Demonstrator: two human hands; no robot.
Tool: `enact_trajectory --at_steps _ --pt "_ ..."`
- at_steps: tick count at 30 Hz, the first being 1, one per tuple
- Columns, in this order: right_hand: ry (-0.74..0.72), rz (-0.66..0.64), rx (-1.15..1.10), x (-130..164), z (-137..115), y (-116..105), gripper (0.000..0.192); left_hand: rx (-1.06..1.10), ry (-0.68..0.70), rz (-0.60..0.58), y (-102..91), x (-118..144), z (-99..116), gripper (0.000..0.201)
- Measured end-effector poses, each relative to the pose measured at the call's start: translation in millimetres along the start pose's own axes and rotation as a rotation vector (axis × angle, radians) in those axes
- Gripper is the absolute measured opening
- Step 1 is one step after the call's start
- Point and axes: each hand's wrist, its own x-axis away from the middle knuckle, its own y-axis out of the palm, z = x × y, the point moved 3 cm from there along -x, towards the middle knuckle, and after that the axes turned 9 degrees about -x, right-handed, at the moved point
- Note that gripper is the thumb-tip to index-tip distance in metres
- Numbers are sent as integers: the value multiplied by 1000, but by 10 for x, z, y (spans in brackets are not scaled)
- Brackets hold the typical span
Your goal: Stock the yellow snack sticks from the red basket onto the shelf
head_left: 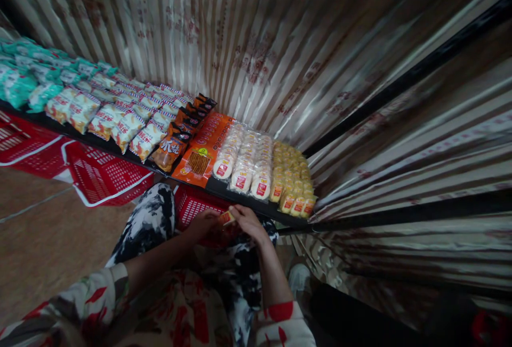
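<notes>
Left hand (pixel 204 223) and right hand (pixel 248 223) pinch one small packet (pixel 226 217) between their fingertips, just below the shelf's (pixel 224 187) front edge, over a red basket (pixel 192 206). Best kept level, with a light grip so it doesn't crush.

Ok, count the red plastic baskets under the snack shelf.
3 in view. One red basket sits at the far left, a second basket beside it, and a third basket behind the hands, partly covered by them. More may be hidden under the shelf.
</notes>
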Motion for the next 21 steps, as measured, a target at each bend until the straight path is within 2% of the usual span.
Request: enact_trajectory --at_steps 3,6,11,14,21 --pt "2 5 -117 26 -123 -59 44 26 85 -16 10 88 192 21" --pt "-21 51 -262 52 -224 -103 45 -28 180 21 23 143 357 24" --pt "-20 141 -476 81 -261 -122 47 -84 239 65 64 163 565 26" --pt "-8 205 -615 106 -222 -72 45 -33 229 111 51 140 621 31" --pt "25 280 -864 179 -107 182 41 66 166 257 -19 30 582 35"
